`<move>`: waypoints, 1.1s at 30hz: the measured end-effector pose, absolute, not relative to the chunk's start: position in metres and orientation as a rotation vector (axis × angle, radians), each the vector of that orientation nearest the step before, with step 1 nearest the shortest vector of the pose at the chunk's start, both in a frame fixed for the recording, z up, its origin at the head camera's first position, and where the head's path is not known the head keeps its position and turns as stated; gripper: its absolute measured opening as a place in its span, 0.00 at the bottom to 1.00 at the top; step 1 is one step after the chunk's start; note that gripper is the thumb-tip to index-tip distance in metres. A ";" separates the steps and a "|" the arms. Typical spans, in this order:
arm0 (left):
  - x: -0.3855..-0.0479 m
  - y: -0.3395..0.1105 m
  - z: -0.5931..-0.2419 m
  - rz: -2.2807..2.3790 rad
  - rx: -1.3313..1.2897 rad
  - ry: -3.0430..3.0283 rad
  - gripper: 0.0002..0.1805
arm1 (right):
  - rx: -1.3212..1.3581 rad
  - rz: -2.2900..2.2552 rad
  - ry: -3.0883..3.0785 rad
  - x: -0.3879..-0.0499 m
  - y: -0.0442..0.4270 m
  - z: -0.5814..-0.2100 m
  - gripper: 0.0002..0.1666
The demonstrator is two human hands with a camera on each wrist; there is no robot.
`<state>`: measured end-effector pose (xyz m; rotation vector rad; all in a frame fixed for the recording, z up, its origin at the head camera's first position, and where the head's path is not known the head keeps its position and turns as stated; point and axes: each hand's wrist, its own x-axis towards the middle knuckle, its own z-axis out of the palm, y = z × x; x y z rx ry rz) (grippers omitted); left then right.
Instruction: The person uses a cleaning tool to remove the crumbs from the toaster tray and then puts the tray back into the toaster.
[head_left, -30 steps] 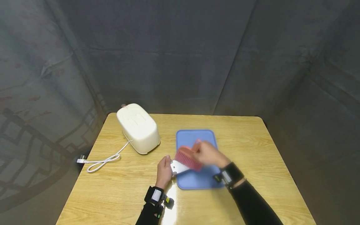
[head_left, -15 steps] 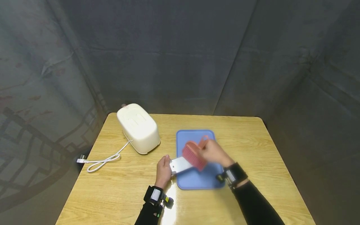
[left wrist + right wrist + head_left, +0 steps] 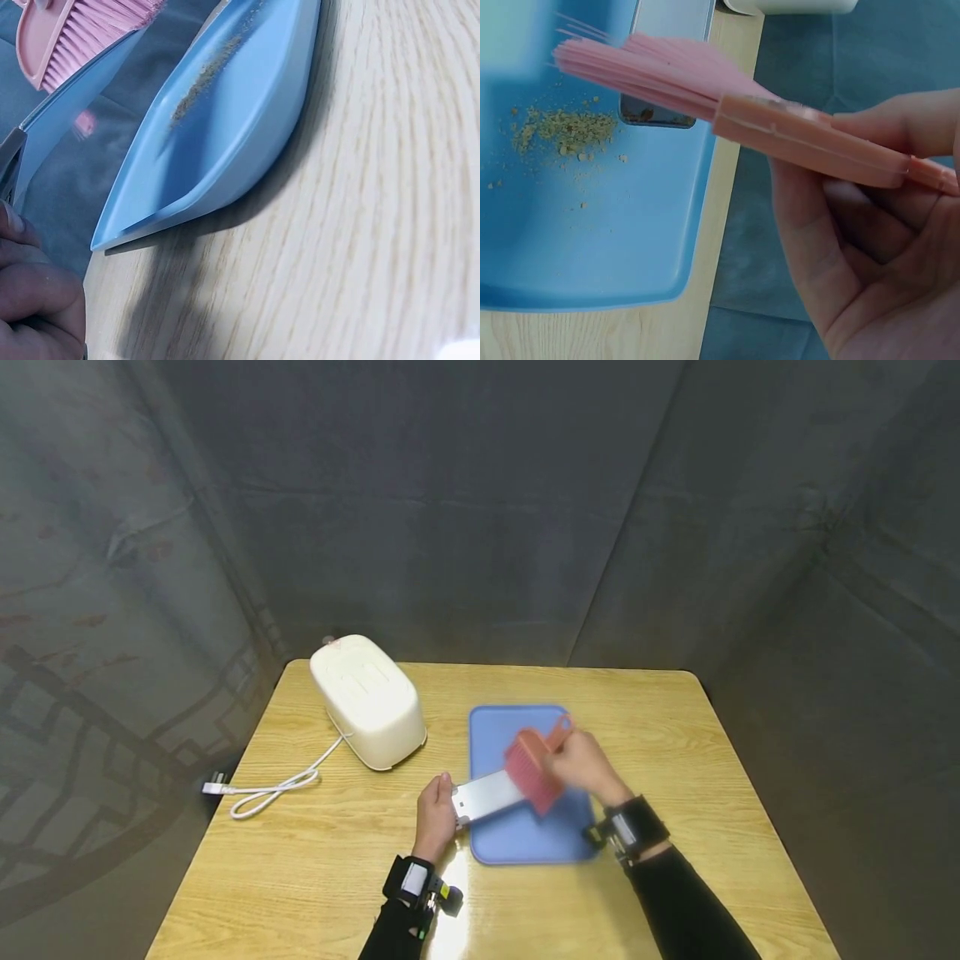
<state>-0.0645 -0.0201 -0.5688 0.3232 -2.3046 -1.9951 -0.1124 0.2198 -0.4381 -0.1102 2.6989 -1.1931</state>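
My left hand point(image 3: 436, 818) grips one end of a silver metal crumb tray point(image 3: 487, 796), which slants over the blue tray point(image 3: 517, 845). In my right hand point(image 3: 588, 768) is a small hand brush point(image 3: 534, 768) with pink bristles and an orange-pink body, held between thumb and fingers. Its bristles overlap the crumb tray's far end in the head view; whether they touch it I cannot tell. In the right wrist view a heap of brownish crumbs point(image 3: 570, 133) lies on the blue tray, just off the crumb tray's dark-stained end point(image 3: 656, 114).
A cream toaster point(image 3: 367, 702) stands at the back left of the wooden table point(image 3: 315, 877), its slots not visible. Its white cord point(image 3: 277, 792) lies looped, with the plug point(image 3: 217, 788) over the left edge. Grey curtains point(image 3: 450, 527) hang behind and at both sides.
The brush has moved right along the crumb tray toward its far end, exposing more of the metal. My left hand and the crumb tray have hardly moved.
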 end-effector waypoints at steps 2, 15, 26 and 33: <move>-0.064 -0.020 -0.569 -2.004 0.325 -2.302 0.24 | -0.062 -1.199 2.704 -0.112 0.221 -0.438 0.07; -0.065 -0.018 -0.572 -1.974 0.325 -2.296 0.22 | 0.164 -1.239 2.749 -0.107 0.222 -0.445 0.26; -0.065 -0.018 -0.571 -1.987 0.343 -2.299 0.23 | 0.189 -1.297 2.739 -0.105 0.219 -0.447 0.24; -0.064 -0.018 -0.571 -1.978 0.350 -2.289 0.22 | -0.007 -1.317 2.801 -0.106 0.218 -0.449 0.30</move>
